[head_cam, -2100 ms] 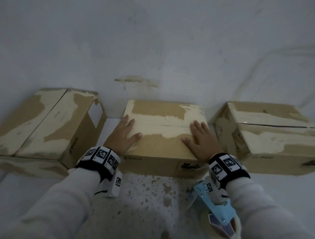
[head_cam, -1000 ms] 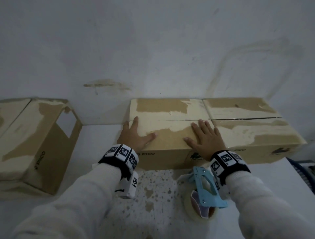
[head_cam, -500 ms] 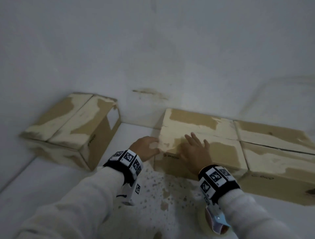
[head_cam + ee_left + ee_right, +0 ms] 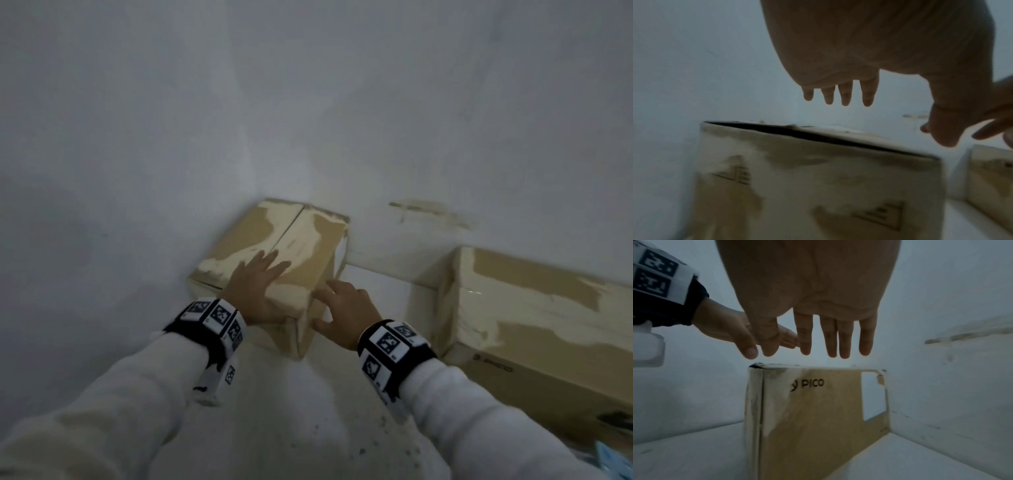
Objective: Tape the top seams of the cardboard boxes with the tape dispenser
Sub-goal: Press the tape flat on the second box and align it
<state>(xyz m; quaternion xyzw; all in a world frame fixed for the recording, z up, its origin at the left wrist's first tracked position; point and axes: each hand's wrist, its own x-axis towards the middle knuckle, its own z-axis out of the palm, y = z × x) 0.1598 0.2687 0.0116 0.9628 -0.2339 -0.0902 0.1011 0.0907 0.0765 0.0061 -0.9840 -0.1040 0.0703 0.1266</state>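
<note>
Over at eleven o'clock, against the white wall [image 4: 171, 137], sits the worn brown cardboard box [image 4: 301, 240], its top seam untaped. My left hand [image 4: 255, 291] hovers over its lid, fingers spread and straight; my right hand [image 4: 346, 313] reaches its near corner, fingers apart, empty. I judge I'm positioning this box. Next I need the blue tape dispenser [image 4: 613, 459], at five o'clock.

I count two cardboard boxes: a left box [image 4: 274, 246] in the corner and a right box [image 4: 534, 318] by the wall. Two hands are in view, my left hand [image 4: 255, 291] and my right hand [image 4: 346, 313]. Each wrist carries one marker band, two in all.
</note>
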